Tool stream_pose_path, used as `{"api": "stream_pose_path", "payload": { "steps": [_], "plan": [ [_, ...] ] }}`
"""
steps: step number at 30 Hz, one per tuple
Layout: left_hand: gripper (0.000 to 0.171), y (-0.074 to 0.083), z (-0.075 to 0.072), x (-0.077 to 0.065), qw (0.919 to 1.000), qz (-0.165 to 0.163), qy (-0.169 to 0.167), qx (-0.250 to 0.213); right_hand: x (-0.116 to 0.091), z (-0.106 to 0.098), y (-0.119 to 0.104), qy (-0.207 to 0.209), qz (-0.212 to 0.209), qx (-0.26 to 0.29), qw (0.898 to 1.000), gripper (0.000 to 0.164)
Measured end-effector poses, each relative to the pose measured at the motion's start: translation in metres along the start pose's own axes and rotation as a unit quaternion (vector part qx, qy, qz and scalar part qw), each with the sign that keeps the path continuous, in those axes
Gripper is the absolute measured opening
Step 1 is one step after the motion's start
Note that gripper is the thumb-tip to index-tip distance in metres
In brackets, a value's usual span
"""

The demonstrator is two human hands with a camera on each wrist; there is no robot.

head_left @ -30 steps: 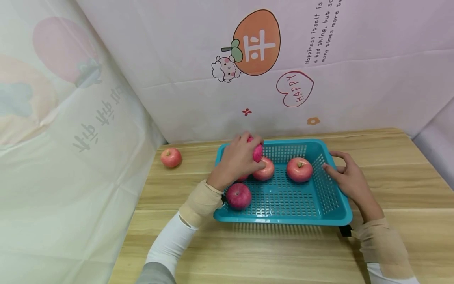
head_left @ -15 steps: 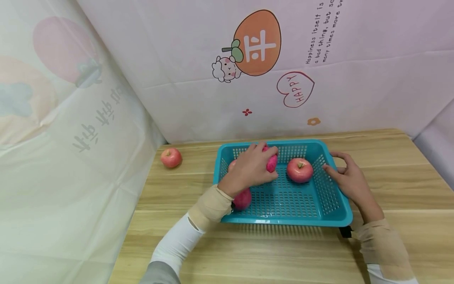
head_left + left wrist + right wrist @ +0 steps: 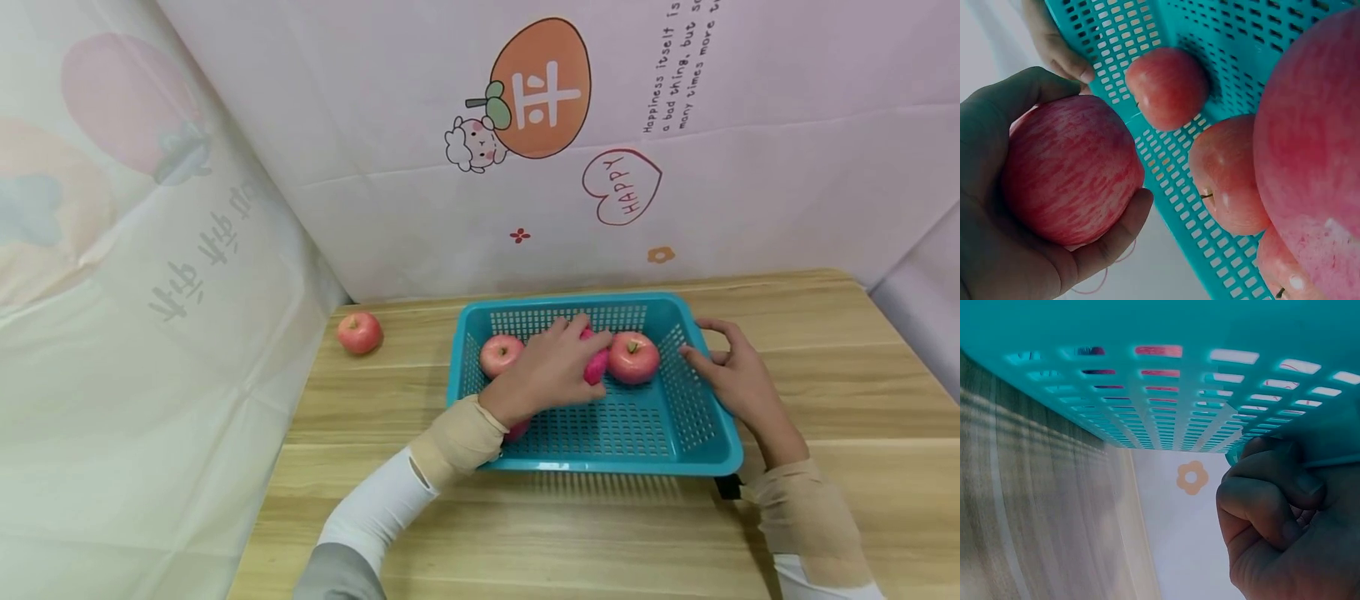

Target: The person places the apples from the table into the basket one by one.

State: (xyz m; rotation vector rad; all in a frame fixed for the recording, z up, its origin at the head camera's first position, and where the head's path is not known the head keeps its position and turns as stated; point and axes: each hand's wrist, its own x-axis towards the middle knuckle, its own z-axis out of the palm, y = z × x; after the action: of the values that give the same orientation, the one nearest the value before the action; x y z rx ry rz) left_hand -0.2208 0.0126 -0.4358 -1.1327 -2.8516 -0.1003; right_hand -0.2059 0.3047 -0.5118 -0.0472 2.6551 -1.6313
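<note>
My left hand (image 3: 551,367) grips a deep pink-red apple (image 3: 1072,169), fingers curled round it, over the middle of the blue-green plastic basket (image 3: 592,467). Beside the held apple, a lighter red apple (image 3: 633,358) lies towards the basket's right end. Another apple (image 3: 501,356) sits at the left end. A dark red apple (image 3: 1316,150) at the front left is mostly covered by my left wrist in the head view. A further apple (image 3: 1225,175) shows in the left wrist view but is hidden under my hand from above. My right hand (image 3: 738,379) holds the basket's right rim.
One apple (image 3: 360,333) lies outside the basket, near the back left of the wooden table (image 3: 600,542). A printed cloth (image 3: 405,225) hangs behind the table, and another pale cloth (image 3: 187,417) hangs along its left side.
My left hand has moved right across the basket with the apple, close to the right-hand apple. The apple at the left end has come into view. My right hand stays on the rim.
</note>
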Motion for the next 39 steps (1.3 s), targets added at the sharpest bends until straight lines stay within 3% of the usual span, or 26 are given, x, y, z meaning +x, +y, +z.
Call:
{"api": "stream_pose_path", "payload": {
  "steps": [17, 24, 39],
  "plan": [
    [0.063, 0.01, 0.013, 0.012, 0.9982, 0.047, -0.034, -0.016, 0.002, 0.001, 0.002, -0.003, -0.004, 0.009, 1.0, 0.072],
    [0.059, 0.013, 0.019, 0.018, 0.9944, 0.084, -0.051, -0.04, 0.001, 0.0, 0.002, -0.004, -0.006, 0.018, 1.0, 0.071],
    [0.057, 0.022, 0.035, 0.026, 0.9849, 0.152, -0.083, -0.007, -0.002, 0.0, 0.001, -0.005, -0.005, 0.025, 1.0, 0.074]
  ]
}}
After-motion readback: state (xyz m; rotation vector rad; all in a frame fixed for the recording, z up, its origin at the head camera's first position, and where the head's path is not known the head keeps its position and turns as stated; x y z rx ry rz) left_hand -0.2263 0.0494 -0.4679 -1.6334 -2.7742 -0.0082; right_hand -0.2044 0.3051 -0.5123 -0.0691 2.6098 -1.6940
